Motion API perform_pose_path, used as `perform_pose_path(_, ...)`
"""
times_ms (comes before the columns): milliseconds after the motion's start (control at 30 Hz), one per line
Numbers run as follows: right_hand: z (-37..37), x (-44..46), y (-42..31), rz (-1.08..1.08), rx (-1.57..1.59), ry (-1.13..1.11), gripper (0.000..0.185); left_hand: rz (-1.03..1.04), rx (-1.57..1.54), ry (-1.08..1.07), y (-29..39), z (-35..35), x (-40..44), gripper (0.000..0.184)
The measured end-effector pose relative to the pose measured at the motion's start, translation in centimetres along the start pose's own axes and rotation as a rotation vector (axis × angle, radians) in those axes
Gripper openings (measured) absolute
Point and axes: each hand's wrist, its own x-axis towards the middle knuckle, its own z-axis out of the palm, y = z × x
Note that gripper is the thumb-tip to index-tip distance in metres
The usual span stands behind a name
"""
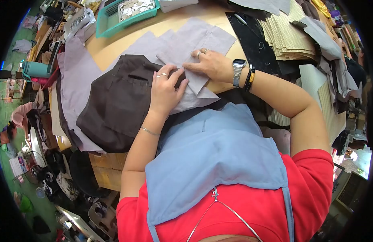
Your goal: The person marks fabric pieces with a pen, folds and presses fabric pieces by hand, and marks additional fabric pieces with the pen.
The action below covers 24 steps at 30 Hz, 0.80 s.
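Observation:
My left hand (166, 88) lies on the right edge of a dark brown fabric piece (113, 105). Its fingers rest on the cloth, with the thumb set apart from the index finger. Beside it, my right hand (212, 66) rests on a light grey fabric piece (194, 40), one finger stretched toward the left hand and the others bent on the cloth. A narrow dark slit shows in the brown piece near its upper right. More grey fabric lies under and around it, and the folded layers between my hands overlap.
A teal basket (107, 22) holding small pale pieces stands at the back of the table (150, 24). Stacked quilted cream sheets (287, 34) and a black mat (251, 44) with a thin tool lie at the right. A teal bottle (36, 69) is at the left.

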Motion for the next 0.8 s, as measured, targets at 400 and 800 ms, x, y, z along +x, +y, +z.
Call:
perform_pose_path(400,-1.9,0.4,-0.7,0.017,-0.009,-0.11,0.051,-0.022,0.066,-0.01,0.4,-0.2,0.2,0.023)
perform_pose_path(800,1.6,-1.2,3.6,0.452,-0.041,0.163,0.046,0.014,0.194,-0.049,0.4,-0.1,0.0,0.032)
